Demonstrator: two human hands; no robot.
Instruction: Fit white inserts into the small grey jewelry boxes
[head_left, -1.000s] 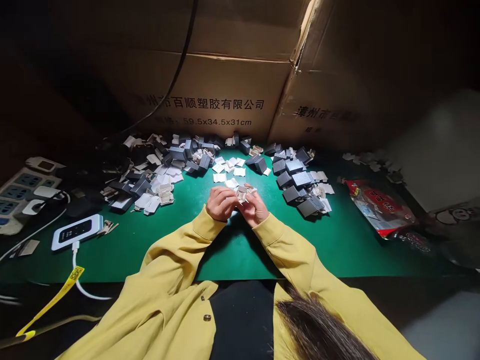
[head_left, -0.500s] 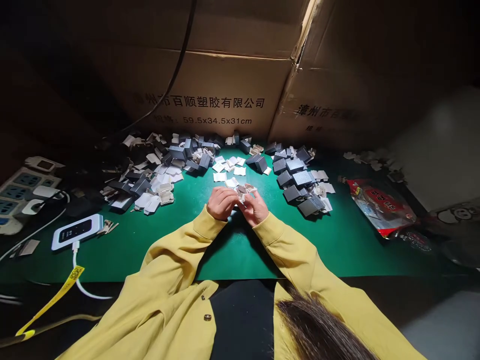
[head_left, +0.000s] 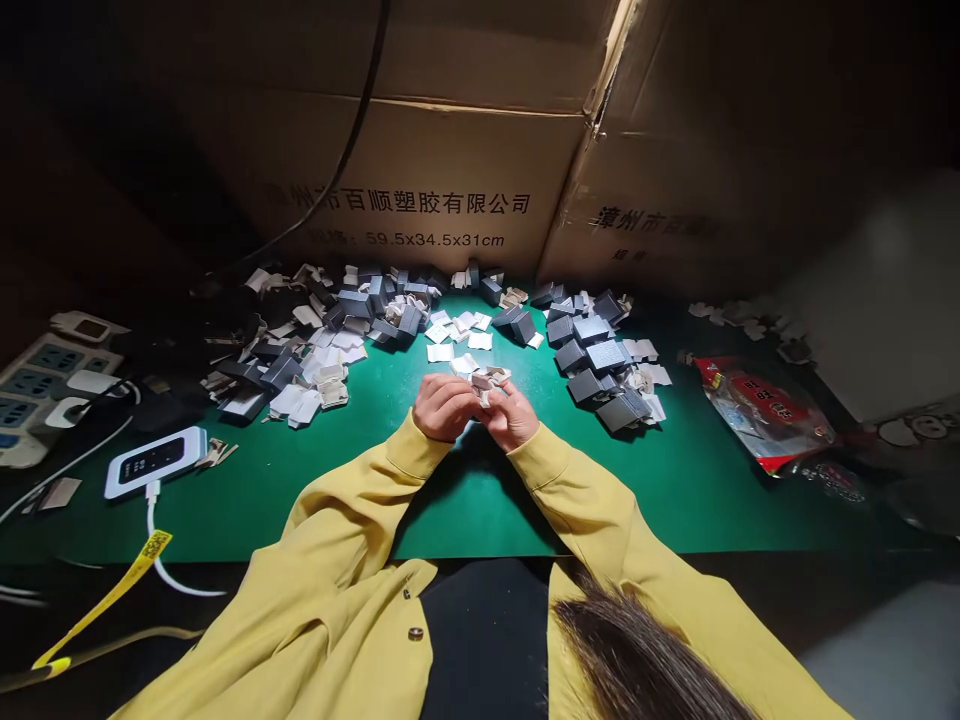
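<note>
My left hand point(head_left: 444, 406) and my right hand point(head_left: 511, 415) meet over the green table, both closed on a small folded cardboard piece point(head_left: 487, 384) with white and brownish faces. Fingers cover much of it, so its full shape is hidden. Just beyond my hands lie several flat white card pieces point(head_left: 440, 352). A dark grey small box point(head_left: 514, 325) rests past them, tilted, with a bit of white card at its side.
Heaps of dark boxes and white cards lie left point(head_left: 300, 370) and right point(head_left: 600, 360). Large cartons point(head_left: 420, 150) stand behind. A white device with a cable point(head_left: 155, 463) and a power strip point(head_left: 45, 385) are at left, a red plastic packet point(head_left: 765, 410) at right.
The folded cardboard piece has turned slightly between my fingers and shows more of its pale side. Both hands stay in nearly the same place.
</note>
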